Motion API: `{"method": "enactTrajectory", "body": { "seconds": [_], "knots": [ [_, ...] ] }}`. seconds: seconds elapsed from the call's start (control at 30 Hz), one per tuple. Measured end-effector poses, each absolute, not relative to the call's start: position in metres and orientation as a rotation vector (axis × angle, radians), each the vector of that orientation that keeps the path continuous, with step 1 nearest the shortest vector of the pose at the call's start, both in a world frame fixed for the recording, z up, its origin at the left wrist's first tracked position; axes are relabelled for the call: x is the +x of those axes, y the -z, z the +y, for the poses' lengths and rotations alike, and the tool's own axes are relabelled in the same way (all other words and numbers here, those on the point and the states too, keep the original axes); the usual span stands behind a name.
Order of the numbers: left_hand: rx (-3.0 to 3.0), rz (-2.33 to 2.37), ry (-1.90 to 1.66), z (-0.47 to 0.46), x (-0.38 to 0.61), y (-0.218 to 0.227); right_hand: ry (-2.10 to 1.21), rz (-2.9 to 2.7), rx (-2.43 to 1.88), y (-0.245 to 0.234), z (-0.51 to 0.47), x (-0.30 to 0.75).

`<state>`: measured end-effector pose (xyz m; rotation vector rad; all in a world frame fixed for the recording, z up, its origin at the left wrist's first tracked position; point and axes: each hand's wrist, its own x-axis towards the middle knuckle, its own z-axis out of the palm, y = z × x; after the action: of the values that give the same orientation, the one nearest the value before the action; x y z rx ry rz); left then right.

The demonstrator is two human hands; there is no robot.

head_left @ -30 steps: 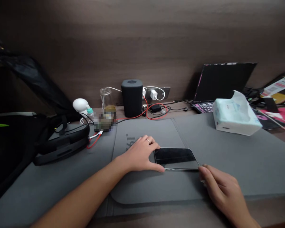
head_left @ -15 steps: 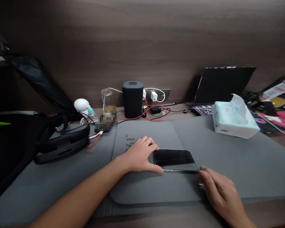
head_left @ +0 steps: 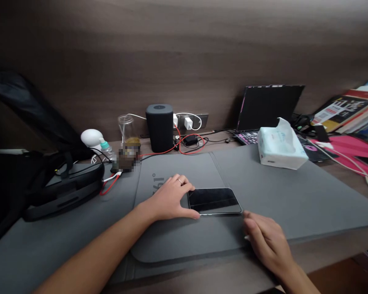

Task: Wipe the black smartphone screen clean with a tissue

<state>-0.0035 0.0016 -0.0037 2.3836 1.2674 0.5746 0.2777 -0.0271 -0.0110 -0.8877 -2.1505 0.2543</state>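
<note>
A black phone (head_left: 214, 200) lies flat, screen up and dark, on a grey desk mat (head_left: 294, 192). My left hand (head_left: 168, 199) rests on the mat with its thumb and fingers holding the phone's left end; a ring shows on one finger. My right hand (head_left: 265, 239) lies on the mat just off the phone's near right corner, fingers loosely curled, with something small and white under the fingertips that I cannot make out.
Behind the mat stand a dark cylindrical speaker (head_left: 160, 127), a glass jar (head_left: 125, 128), chargers with red and white cables (head_left: 187, 143), an open laptop (head_left: 268, 110) and a tissue pack (head_left: 279, 148). A black bag (head_left: 49, 188) lies left. Books (head_left: 346, 110) lie right.
The view has swung to the right, so everything sits further left in the picture. My right hand has drawn slightly back from the phone's corner. The left hand keeps its hold.
</note>
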Motion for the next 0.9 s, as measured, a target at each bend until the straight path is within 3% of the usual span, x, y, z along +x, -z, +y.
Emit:
{"method": "enactTrajectory", "body": {
  "seconds": [0.6, 0.9],
  "knots": [
    [2.416, 1.250, -0.597, 0.005, -0.005, 0.008, -0.539, -2.103, -0.804, 0.009, -0.023, 0.279],
    [2.423, 1.254, -0.586, 0.004, -0.005, 0.006, -0.363, -2.179, -0.987, -0.006, -0.024, 0.268]
  ]
}}
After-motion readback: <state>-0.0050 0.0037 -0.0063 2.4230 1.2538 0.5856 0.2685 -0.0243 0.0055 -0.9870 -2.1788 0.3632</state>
